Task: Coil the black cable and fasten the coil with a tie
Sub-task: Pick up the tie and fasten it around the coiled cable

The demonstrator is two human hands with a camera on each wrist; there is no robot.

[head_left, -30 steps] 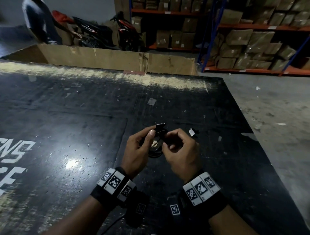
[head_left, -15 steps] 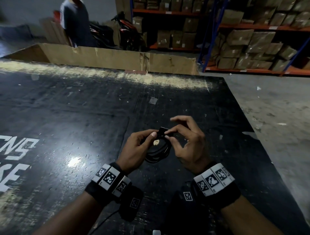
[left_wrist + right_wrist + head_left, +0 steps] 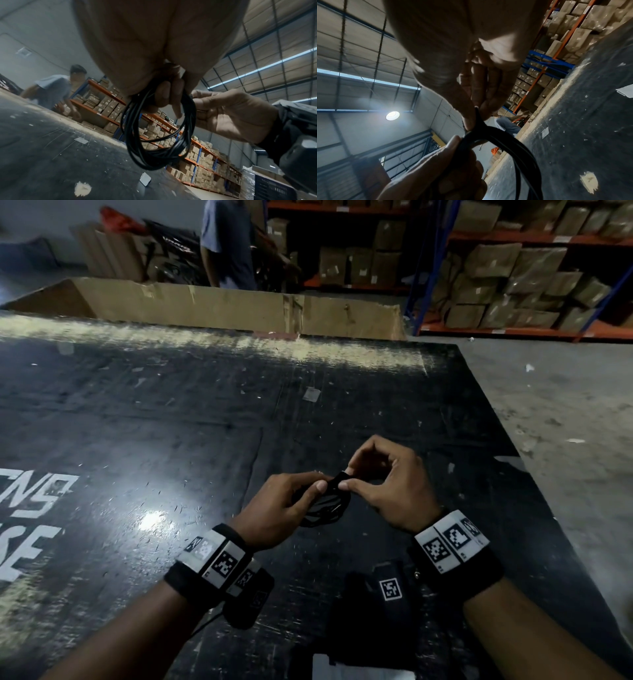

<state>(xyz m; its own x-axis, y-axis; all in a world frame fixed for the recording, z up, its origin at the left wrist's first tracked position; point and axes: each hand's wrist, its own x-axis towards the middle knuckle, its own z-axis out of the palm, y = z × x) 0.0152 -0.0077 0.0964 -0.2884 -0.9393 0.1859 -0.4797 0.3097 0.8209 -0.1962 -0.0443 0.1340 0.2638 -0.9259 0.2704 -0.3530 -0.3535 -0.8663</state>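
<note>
Holding the coiled black cable (image 3: 157,129) in your left hand (image 3: 274,508), you have its fingers curled round the top of the bundle and the thumb pressed against the gathered strands, so the loops hang free below your palm, above the black tabletop (image 3: 171,440) and toward its near right corner. Just to the right, the tie (image 3: 478,121), a thin black strip, runs up from the bundle into your right hand (image 3: 394,491), where thumb and forefinger pinch its end and the other fingers arch loosely over it. By the look of it, coiling is finished and you are on the fastening step. Next you probably need to draw the strip snug around the strands and secure it, without letting your left thumb ease off.
</note>
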